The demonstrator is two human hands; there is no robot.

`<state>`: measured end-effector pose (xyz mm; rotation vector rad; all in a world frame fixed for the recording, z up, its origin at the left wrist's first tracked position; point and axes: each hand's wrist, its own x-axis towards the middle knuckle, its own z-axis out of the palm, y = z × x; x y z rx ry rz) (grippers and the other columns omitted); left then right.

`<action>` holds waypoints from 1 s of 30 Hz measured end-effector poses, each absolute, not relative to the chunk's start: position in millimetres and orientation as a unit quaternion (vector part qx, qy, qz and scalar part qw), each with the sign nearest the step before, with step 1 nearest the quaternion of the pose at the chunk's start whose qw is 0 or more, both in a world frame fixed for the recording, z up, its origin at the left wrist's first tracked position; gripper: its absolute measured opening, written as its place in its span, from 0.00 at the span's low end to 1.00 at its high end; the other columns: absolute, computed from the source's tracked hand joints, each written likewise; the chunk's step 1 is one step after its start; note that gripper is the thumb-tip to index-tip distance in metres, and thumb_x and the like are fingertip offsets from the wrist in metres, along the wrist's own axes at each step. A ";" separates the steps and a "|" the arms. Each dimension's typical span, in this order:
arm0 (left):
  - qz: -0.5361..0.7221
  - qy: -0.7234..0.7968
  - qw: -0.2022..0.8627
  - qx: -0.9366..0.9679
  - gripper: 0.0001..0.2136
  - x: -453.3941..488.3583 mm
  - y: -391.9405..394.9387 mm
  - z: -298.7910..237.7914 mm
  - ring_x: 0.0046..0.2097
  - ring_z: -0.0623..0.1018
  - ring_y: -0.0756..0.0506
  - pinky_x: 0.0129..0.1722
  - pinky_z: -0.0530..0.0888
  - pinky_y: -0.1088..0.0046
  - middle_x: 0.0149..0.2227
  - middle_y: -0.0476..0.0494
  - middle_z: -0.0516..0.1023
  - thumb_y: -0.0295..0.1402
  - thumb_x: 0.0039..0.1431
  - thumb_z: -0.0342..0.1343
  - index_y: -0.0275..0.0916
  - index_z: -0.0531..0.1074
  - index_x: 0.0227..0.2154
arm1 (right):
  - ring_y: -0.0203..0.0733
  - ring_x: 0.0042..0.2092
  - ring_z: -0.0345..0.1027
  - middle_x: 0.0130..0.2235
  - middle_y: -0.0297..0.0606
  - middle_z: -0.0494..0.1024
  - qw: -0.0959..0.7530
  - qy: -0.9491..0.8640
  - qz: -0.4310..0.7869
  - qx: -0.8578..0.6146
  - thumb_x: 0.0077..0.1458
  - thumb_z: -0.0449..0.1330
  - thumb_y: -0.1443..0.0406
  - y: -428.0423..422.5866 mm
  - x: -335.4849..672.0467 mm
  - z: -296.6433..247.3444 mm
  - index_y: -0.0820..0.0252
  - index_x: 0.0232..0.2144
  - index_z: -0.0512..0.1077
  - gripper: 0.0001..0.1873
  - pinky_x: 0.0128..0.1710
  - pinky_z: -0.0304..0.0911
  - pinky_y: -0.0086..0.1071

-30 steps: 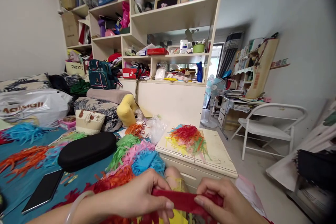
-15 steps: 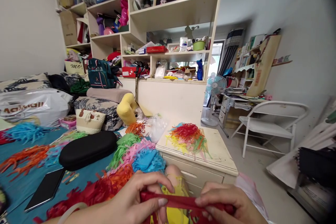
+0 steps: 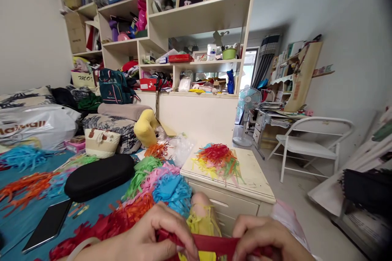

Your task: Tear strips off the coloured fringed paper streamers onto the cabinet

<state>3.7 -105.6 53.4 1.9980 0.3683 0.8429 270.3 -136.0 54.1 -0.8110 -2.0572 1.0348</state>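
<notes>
A strip of red tissue paper is stretched between my two hands at the bottom of the view. My left hand grips its left part with bent fingers, and my right hand pinches the right part. The paper's lower portion runs out of the frame. Beneath it, yellow fringed paper lies over my leg. Beside my left forearm spreads a heap of red fringed paper, with orange fringe and a blue fringed bunch beyond it.
On the bed at left lie a phone, a black case and more coloured fringe. Ahead, a cream cabinet carries a multicoloured fringed pile. A white folding chair and a fan stand to the right.
My fingers have shifted on the red paper: the left fingers curl further down over it and the right hand sits slightly lower. The view has turned a little to the right.
</notes>
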 end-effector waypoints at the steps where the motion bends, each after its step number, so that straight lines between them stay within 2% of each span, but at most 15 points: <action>1: 0.322 0.161 0.431 0.828 0.15 3.3 -106.7 57.2 0.33 0.81 0.41 0.35 0.75 0.69 0.30 0.31 0.83 0.33 0.62 0.50 0.29 0.81 0.33 | 0.34 0.32 0.68 0.34 0.39 0.73 0.319 -0.788 0.420 -0.319 0.56 0.60 0.58 -133.5 270.5 57.0 0.60 0.31 0.79 0.13 0.29 0.61 0.24; 3: 0.282 0.187 0.392 0.855 0.15 3.0 -109.2 65.0 0.36 0.80 0.43 0.38 0.74 0.70 0.32 0.35 0.83 0.28 0.61 0.47 0.31 0.80 0.35 | 0.32 0.32 0.67 0.33 0.36 0.73 0.266 -0.765 0.475 -0.345 0.51 0.64 0.63 -127.5 268.5 63.7 0.61 0.33 0.76 0.08 0.30 0.61 0.22; 6: 0.239 0.210 0.366 0.875 0.16 3.4 -111.3 72.2 0.37 0.79 0.45 0.40 0.72 0.72 0.35 0.38 0.83 0.23 0.59 0.45 0.33 0.80 0.37 | 0.27 0.24 0.61 0.26 0.28 0.71 0.193 -0.715 0.545 -0.393 0.45 0.66 0.67 -119.0 258.6 70.6 0.60 0.36 0.69 0.14 0.22 0.55 0.18; 10: 0.215 0.200 0.358 0.887 0.16 2.5 -109.8 72.5 0.38 0.79 0.45 0.41 0.72 0.73 0.35 0.39 0.82 0.21 0.57 0.45 0.33 0.80 0.38 | 0.23 0.17 0.45 0.19 0.23 0.60 0.123 -0.705 0.575 -0.396 0.51 0.62 0.60 -111.7 245.5 68.4 0.63 0.30 0.70 0.10 0.13 0.40 0.17; 12: 0.206 0.198 0.358 0.889 0.17 0.9 -109.2 71.4 0.37 0.78 0.46 0.41 0.71 0.73 0.35 0.39 0.83 0.20 0.56 0.46 0.33 0.80 0.38 | 0.23 0.17 0.45 0.18 0.24 0.59 0.102 -0.710 0.585 -0.377 0.53 0.60 0.57 -109.5 244.4 65.5 0.65 0.28 0.72 0.15 0.13 0.41 0.17; 14: 0.202 0.200 0.358 0.889 0.17 -0.5 -109.4 70.1 0.38 0.78 0.46 0.41 0.71 0.74 0.36 0.38 0.83 0.20 0.56 0.46 0.32 0.80 0.38 | 0.23 0.17 0.49 0.18 0.25 0.60 0.098 -0.715 0.588 -0.364 0.55 0.59 0.55 -108.3 246.3 63.2 0.67 0.30 0.75 0.18 0.14 0.45 0.17; 18: 0.211 0.204 0.379 0.878 0.16 0.1 -109.1 65.2 0.37 0.79 0.45 0.40 0.72 0.73 0.35 0.37 0.83 0.22 0.57 0.45 0.31 0.80 0.38 | 0.24 0.18 0.48 0.19 0.26 0.62 0.111 -0.726 0.572 -0.366 0.57 0.58 0.57 -108.5 251.2 61.5 0.68 0.34 0.77 0.18 0.17 0.46 0.18; 21: 0.218 0.208 0.400 0.866 0.16 -0.4 -105.6 62.0 0.36 0.79 0.45 0.39 0.72 0.73 0.34 0.37 0.83 0.22 0.58 0.46 0.32 0.81 0.37 | 0.25 0.19 0.50 0.20 0.28 0.64 0.126 -0.733 0.557 -0.368 0.57 0.57 0.59 -110.4 251.7 62.1 0.68 0.33 0.77 0.16 0.19 0.48 0.19; 23: 0.212 0.214 0.394 0.868 0.15 -3.6 -102.1 63.4 0.38 0.79 0.45 0.40 0.72 0.73 0.34 0.40 0.83 0.23 0.58 0.47 0.35 0.81 0.36 | 0.26 0.19 0.52 0.20 0.28 0.66 0.136 -0.736 0.540 -0.385 0.58 0.55 0.61 -112.2 250.8 63.2 0.68 0.31 0.76 0.15 0.19 0.49 0.20; 25: 0.187 0.218 0.369 0.884 0.13 -6.7 -99.2 68.4 0.45 0.77 0.43 0.47 0.71 0.69 0.43 0.41 0.81 0.26 0.56 0.54 0.39 0.78 0.43 | 0.27 0.18 0.53 0.19 0.29 0.66 0.140 -0.754 0.490 -0.415 0.58 0.53 0.63 -114.2 248.6 64.9 0.66 0.26 0.73 0.14 0.19 0.50 0.20; 28: 0.151 0.245 0.306 0.907 0.32 -0.8 -98.7 79.1 0.58 0.67 0.36 0.57 0.63 0.61 0.60 0.39 0.66 0.35 0.49 0.64 0.43 0.63 0.58 | 0.29 0.19 0.57 0.17 0.30 0.67 0.142 -0.817 0.350 -0.436 0.56 0.52 0.69 -116.1 242.6 67.7 0.63 0.17 0.67 0.16 0.21 0.53 0.22; 29: 0.142 0.256 0.286 0.912 0.33 5.3 -99.4 81.9 0.58 0.67 0.35 0.56 0.64 0.60 0.61 0.38 0.65 0.36 0.50 0.64 0.43 0.60 0.60 | 0.30 0.19 0.58 0.18 0.30 0.67 0.140 -0.840 0.302 -0.428 0.55 0.52 0.71 -116.1 240.0 68.3 0.62 0.16 0.67 0.16 0.22 0.53 0.22; 30: 0.134 0.262 0.272 0.916 0.30 13.0 -100.4 83.9 0.55 0.70 0.36 0.53 0.66 0.62 0.58 0.37 0.68 0.36 0.53 0.62 0.42 0.61 0.59 | 0.30 0.20 0.58 0.18 0.30 0.68 0.136 -0.861 0.262 -0.415 0.53 0.52 0.72 -115.9 237.5 68.8 0.62 0.17 0.68 0.14 0.22 0.53 0.22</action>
